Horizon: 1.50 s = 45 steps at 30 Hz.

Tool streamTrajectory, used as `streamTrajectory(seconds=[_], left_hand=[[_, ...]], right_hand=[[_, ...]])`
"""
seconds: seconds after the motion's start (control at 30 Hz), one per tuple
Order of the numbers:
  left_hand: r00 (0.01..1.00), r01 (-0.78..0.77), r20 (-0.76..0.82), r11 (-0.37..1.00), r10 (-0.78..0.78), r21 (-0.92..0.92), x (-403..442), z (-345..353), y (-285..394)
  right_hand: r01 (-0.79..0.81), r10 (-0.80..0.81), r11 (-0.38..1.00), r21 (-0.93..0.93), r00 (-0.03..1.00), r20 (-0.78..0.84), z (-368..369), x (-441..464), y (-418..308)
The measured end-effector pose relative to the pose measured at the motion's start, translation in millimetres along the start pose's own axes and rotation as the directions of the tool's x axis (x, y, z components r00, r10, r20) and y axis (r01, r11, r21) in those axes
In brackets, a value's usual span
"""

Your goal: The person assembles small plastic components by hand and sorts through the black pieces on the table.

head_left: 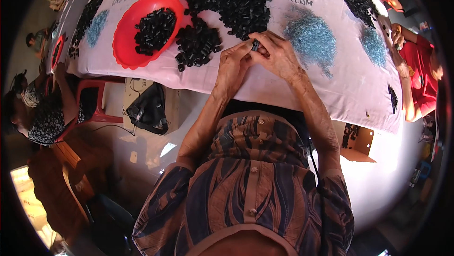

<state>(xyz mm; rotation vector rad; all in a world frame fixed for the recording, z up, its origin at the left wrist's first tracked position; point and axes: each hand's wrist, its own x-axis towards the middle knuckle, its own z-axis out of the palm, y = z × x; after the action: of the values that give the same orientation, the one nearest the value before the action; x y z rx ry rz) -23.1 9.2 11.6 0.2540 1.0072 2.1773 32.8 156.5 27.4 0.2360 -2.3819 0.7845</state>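
Both hands meet over the near part of the cloth-covered table. My left hand (234, 63) is closed, its fingertips pinching a small black piece (255, 45). From the other side my right hand (275, 56) holds the same piece between thumb and fingers. Just beyond them lies a large pile of black pieces (243, 5), with a smaller black pile (198, 43) to the left. A red scalloped basin (124, 40) farther left holds more black pieces. To the right of my right hand spreads a heap of thin, shiny bluish pieces (312, 38).
The pink cloth (189, 77) ends close to my body. More black and bluish piles lie at both table ends. A person in red (423, 71) is at the right, another person (47, 114) at the left. A red chair (97, 100) and open cardboard box (362, 142) stand below.
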Motion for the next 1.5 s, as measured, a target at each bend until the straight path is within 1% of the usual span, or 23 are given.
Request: streamTrajectory(seconds=[0.03, 0.1, 0.17, 0.23, 0.3, 0.33, 0.37, 0.43, 0.57, 0.63, 0.7, 0.77, 0.83, 0.97, 1.03, 1.13, 1.3, 1.43, 1.5], left_hand=[[1.0, 0.0, 0.004, 1.0, 0.0, 0.013, -1, 1, 1], [1.0, 0.008, 0.01, 0.999, -0.008, 0.033, -1, 2, 2], [1.0, -0.019, 0.007, 0.999, 0.019, 0.036, -3, 4, 1], [1.0, -0.025, 0.01, 0.999, 0.024, 0.046, -3, 3, -1], [0.998, -0.061, -0.03, 0.997, 0.06, -0.047, -3, 2, -4], [0.998, -0.054, -0.028, 0.998, 0.053, -0.04, -3, 2, -3], [0.998, -0.059, -0.039, 0.997, 0.058, -0.039, -3, 3, -2], [0.997, -0.064, -0.053, 0.997, 0.062, -0.035, -3, 1, -2], [0.996, -0.074, -0.061, 0.996, 0.071, -0.047, -2, -3, -3], [0.996, -0.076, -0.06, 0.996, 0.073, -0.041, -1, -3, -3], [0.995, -0.087, -0.052, 0.993, 0.083, -0.081, -1, -4, -3], [0.995, -0.087, -0.061, 0.993, 0.082, -0.084, -1, -3, -3], [0.994, -0.088, -0.073, 0.992, 0.082, -0.087, -1, -3, -3], [0.996, -0.068, -0.064, 0.994, 0.063, -0.09, -1, -2, -2], [0.997, -0.064, -0.058, 0.995, 0.059, -0.083, -1, -3, -3], [0.997, -0.075, -0.041, 0.992, 0.071, -0.1, -1, -3, -3], [0.996, -0.069, -0.066, 0.995, 0.064, -0.075, -2, -2, -2], [0.996, -0.069, -0.056, 0.995, 0.066, -0.067, -1, -4, -2], [0.997, -0.072, -0.042, 0.993, 0.068, -0.094, 0, -5, -3]], right_hand=[[0.04, -0.04, 0.999, 0.012, 0.999, -0.016, 0, 0, 0], [0.041, -0.041, 0.999, -0.004, 0.999, -0.018, -1, 1, 1], [0.036, -0.036, 0.999, -0.016, 0.999, -0.016, -1, -1, 0], [-0.004, 0.009, 0.997, -0.075, 0.998, 0.067, -4, -1, 0], [-0.029, 0.032, 0.998, -0.05, 0.997, 0.076, -4, -2, -2], [-0.045, 0.047, 0.999, -0.025, 0.994, 0.096, -4, -3, -3], [-0.051, 0.053, 0.998, -0.022, 0.994, 0.091, -2, -4, -4], [0.038, -0.037, 0.999, -0.02, 0.999, 0.006, 2, -4, -3], [0.053, -0.054, 0.998, -0.017, 0.999, -0.002, 3, -5, -4], [0.091, -0.092, 0.994, -0.055, 0.996, -0.01, 2, -4, -5], [0.095, -0.095, 0.994, -0.055, 0.995, -0.014, 2, -5, -6], [0.1, -0.101, 0.994, -0.054, 0.995, -0.015, 2, -5, -7], [0.165, -0.17, 0.981, -0.106, 0.985, -0.039, 2, -3, -9], [0.159, -0.163, 0.982, -0.105, 0.986, -0.03, 2, -4, -9], [0.116, -0.117, 0.989, -0.091, 0.993, -0.014, 1, -4, -10], [0.113, -0.116, 0.99, -0.081, 0.993, -0.029, 2, -4, -10], [0.123, -0.126, 0.988, -0.091, 0.992, -0.029, 3, -4, -9], [0.132, -0.135, 0.987, -0.096, 0.99, -0.034, 3, -4, -9], [0.123, -0.126, 0.988, -0.09, 0.992, -0.026, 3, -5, -9]])
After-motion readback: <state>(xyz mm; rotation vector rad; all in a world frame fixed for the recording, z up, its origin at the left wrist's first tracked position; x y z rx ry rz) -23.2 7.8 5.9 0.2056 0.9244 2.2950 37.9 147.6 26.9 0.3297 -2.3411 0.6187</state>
